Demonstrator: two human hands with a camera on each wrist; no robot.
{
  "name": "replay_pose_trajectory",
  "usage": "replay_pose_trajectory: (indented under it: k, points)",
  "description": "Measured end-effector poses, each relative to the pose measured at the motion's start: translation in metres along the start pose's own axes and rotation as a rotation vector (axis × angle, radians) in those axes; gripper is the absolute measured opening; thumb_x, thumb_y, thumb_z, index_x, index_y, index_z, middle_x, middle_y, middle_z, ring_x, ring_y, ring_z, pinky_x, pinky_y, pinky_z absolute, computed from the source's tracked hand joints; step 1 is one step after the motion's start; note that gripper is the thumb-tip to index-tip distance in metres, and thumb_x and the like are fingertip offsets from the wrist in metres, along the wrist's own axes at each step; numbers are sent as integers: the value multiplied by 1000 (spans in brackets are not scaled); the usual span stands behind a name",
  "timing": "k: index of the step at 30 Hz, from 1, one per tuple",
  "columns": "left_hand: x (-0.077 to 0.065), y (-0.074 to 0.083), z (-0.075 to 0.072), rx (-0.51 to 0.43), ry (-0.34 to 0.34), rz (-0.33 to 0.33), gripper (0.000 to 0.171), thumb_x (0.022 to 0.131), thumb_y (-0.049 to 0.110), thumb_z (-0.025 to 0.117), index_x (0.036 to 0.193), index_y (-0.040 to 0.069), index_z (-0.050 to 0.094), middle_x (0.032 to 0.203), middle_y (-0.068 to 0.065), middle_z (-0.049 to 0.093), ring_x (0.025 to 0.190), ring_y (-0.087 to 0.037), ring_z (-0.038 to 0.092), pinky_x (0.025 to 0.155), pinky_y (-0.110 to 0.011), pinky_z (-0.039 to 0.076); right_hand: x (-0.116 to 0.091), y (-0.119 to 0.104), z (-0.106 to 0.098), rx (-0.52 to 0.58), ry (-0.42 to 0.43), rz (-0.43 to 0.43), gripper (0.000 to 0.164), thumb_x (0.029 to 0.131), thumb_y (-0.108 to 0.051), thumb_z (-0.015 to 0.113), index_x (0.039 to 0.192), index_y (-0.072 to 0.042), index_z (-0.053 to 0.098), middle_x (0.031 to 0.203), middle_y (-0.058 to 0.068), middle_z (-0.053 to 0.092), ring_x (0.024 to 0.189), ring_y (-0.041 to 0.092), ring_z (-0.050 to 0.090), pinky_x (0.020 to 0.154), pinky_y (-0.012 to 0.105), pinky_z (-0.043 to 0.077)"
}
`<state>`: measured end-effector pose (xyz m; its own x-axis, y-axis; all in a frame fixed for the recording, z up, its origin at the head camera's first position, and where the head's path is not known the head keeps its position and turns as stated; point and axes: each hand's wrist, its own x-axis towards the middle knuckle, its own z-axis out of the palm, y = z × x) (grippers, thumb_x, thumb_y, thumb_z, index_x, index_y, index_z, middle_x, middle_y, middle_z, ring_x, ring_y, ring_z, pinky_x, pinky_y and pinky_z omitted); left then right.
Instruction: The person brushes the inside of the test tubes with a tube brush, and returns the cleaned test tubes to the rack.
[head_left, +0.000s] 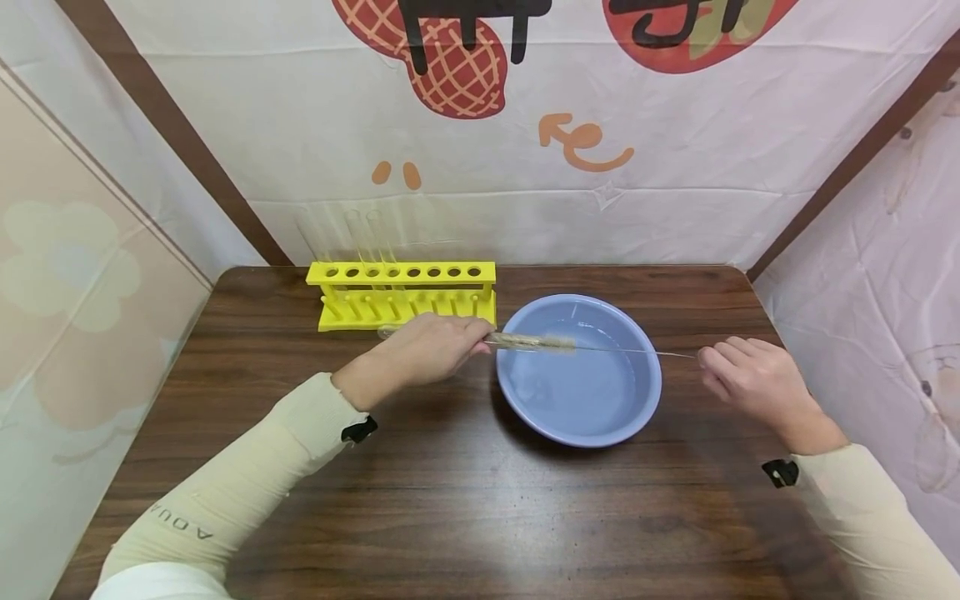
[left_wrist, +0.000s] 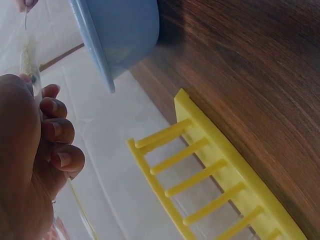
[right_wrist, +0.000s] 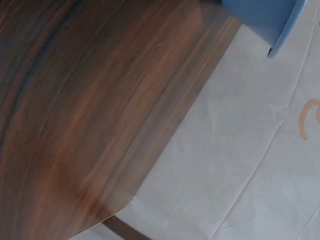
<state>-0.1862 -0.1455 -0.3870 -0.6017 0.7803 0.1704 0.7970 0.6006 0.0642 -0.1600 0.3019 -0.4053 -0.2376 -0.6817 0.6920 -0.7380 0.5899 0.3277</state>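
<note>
Test tube [head_left: 512, 341], clamped in our left hand [head_left: 438, 343], may slip if our right hand [head_left: 757, 382], fingers pinching the brush [head_left: 558, 344], tugs.

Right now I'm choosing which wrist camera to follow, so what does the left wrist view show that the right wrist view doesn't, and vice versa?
Only the left wrist view: the left hand gripping a clear tube, the brush, a sliver of the right hand and the yellow rack.

Only the right wrist view: a curved orange mark and a table corner; neither hand appears there.

Both: part of the blue basin, the wooden tabletop and the white backdrop.
</note>
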Motion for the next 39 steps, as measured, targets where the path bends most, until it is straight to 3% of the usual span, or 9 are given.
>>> replay_pose_trajectory:
  k: [8,16,21,25,29,33,36,39]
  points:
    - [-4,-4,1,-19,-17,-19,21,108,31,50,112,13,59,92,2,65,78,-18,67,63,-37,55,-15,8,2,0,2,29,18,90,-4,43,73,-2,49,58,4,39,44,24,35,39,37,29]
    - [-5,-6,3,-16,5,-3,18,107,30,53,111,13,58,90,2,64,75,-16,64,61,-36,54,-23,14,-4,108,-170,145,28,97,-18,38,72,-12,48,58,-5,43,47,12,39,40,32,32]
    - [-4,-6,3,-15,12,0,20,107,31,52,112,13,59,93,1,66,78,-17,67,62,-36,54,-26,12,-10,217,-241,252,32,102,-23,38,71,-17,45,59,-11,34,50,4,30,46,23,27]
    - [-4,-8,3,-11,31,1,18,106,28,55,111,11,59,88,2,64,74,-17,64,59,-35,52,-25,9,-14,402,-276,365,29,99,-10,50,73,-21,47,64,-18,27,55,-3,25,52,17,25]
    - [-4,-10,3,5,37,7,15,105,25,57,109,10,59,84,2,62,71,-17,62,57,-33,51,-22,7,-19,625,-322,471,39,93,10,55,72,-22,47,63,-19,29,52,-7,26,49,15,27]
    - [-5,-9,3,8,37,8,15,105,24,57,110,10,59,85,2,62,72,-16,62,57,-33,51,-22,11,-22,1051,-383,559,43,98,18,38,70,-14,43,55,-5,34,44,4,31,45,20,31]
    - [-5,-11,3,9,39,2,16,106,25,57,110,10,59,85,2,61,71,-16,61,57,-34,51,-24,15,-21,1371,-413,564,41,98,21,23,73,-6,40,56,5,33,42,14,31,43,22,30]
    - [-5,-13,4,10,46,-2,17,106,25,55,110,9,60,84,2,60,70,-17,60,57,-34,50,-24,17,-19,1526,-404,545,40,98,21,15,77,-1,40,58,8,32,42,17,29,41,23,29]
